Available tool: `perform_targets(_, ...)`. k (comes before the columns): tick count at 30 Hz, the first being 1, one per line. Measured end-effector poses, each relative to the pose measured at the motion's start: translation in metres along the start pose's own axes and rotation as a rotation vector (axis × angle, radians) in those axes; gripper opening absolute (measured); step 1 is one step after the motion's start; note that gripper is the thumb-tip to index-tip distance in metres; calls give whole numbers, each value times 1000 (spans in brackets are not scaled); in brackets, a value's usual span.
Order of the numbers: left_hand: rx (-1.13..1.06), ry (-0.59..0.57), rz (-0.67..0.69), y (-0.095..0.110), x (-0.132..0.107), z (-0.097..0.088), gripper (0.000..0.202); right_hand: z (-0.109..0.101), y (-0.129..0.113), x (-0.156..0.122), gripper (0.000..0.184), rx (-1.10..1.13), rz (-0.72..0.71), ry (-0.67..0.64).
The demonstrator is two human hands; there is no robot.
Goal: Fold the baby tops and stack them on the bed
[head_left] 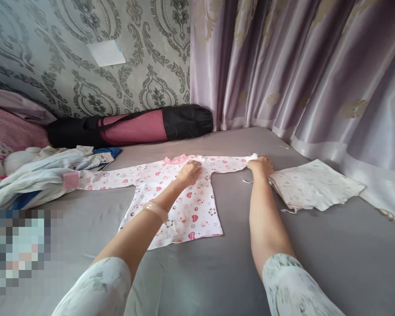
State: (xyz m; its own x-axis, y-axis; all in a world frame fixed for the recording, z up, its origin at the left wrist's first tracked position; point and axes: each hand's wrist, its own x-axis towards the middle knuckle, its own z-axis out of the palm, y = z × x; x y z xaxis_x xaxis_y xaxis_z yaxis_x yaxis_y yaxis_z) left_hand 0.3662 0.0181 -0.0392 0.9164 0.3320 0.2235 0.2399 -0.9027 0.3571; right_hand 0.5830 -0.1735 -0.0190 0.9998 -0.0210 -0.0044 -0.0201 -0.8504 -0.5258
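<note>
A child's white long-sleeved shirt (181, 206) with pink hearts, flowers and a pink collar lies spread flat, its sleeves stretched out to both sides. My left hand (189, 174), a pale bangle (156, 211) on its wrist, rests at the shoulder right of the collar, fingers curled against the cloth. At the end of the right-hand sleeve, my right hand (261, 167) is closed around the cuff, with a bit of white fabric showing past the fingers. The other sleeve ends in a pink cuff (71, 180) beside piled clothes.
Grey bedding (230, 267) lies under everything. A folded pale printed garment (317, 185) is at the right. Crumpled clothes (36, 175) lie left. A black and pink rolled bag (131, 126) lies along the wall. Purple curtains (292, 66) hang at the right edge.
</note>
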Motion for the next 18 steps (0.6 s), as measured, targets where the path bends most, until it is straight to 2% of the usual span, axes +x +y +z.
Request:
perform_targets(3,-2,-6,65,7,18,6,36,-3,-3,4,42,37,-10,-104)
perform_targets(7,31,-54,73,9,31,14,39,-10,-9,8,17,206,-80,-92)
perform_targets(9,47,-92,30,10,33,18,42,-16,-15,7,9,445,-36,-139)
perform_targets(13,46,-166,-78,11,32,20,51,-35,-28,0,14,1033,181,-366)
perform_targets(15,28,-208,-100,12,32,19,57,-44,-33,-3,17,1240,247,-458)
perform_targets(18,8,-254,-103,10,33,18,67,-52,-39,-7,23,1449,269,-577)
